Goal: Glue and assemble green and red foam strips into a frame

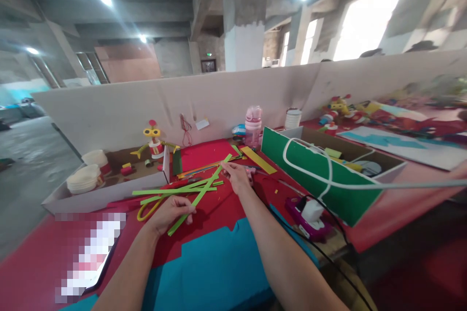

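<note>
A long light-green paper strip (205, 189) runs slantwise between my two hands. My left hand (175, 211) pinches it near its lower end, with a short tail sticking out below the fingers. Near the upper end, my right hand (235, 175) pinches the same strip between thumb and fingers. Behind my left hand, several more green strips (160, 193) lie loosely crossed on the red table cover. A yellow loop (146, 211) sits beside them. Blue sheets (215, 265) lie in front of me beneath my forearms.
A cardboard tray (109, 199) with paper cups (84, 179) and a yellow-headed figure (152, 140) stands at left. On the right are a green-sided box (306, 175), a white cable and a purple power strip (310, 221). A pink bottle (253, 126) stands behind; a phone (93, 257) lies left.
</note>
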A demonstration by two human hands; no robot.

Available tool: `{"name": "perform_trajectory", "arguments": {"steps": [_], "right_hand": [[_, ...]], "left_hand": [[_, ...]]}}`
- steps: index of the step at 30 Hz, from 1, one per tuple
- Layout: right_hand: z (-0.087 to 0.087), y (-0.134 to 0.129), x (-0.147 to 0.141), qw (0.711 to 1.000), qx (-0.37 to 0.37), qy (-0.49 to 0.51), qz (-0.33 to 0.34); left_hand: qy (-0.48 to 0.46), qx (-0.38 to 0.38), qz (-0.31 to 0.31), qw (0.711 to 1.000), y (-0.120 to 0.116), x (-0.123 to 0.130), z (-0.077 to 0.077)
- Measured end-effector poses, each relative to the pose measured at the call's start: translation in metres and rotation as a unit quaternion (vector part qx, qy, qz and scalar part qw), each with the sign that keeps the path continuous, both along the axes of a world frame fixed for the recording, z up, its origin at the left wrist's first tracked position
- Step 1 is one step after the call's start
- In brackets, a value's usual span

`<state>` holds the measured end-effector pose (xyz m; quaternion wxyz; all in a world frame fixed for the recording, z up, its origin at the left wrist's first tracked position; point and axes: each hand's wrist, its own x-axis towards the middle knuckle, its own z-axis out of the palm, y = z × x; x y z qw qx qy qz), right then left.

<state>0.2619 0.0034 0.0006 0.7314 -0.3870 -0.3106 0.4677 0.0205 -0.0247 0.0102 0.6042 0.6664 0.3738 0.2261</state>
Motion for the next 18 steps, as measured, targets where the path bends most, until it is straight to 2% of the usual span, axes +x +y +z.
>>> {"name": "perform_trajectory", "arguments": {"steps": [8,16,18], "right_hand": [[-0.001,0.007,0.019,0.998,0.011,0.048,-0.049],[0.003,0.005,0.02,0.994,0.033,0.053,-0.091],[0.006,0.004,0.017,0.995,0.042,0.041,-0.078]], "left_hand": [[0.028,0.031,-0.025,0.999,0.0,-0.001,0.001],[0.026,0.031,-0.039,0.998,-0.002,-0.001,0.003],[0.014,0.043,-0.023,0.999,-0.001,0.0,0.002]]}}
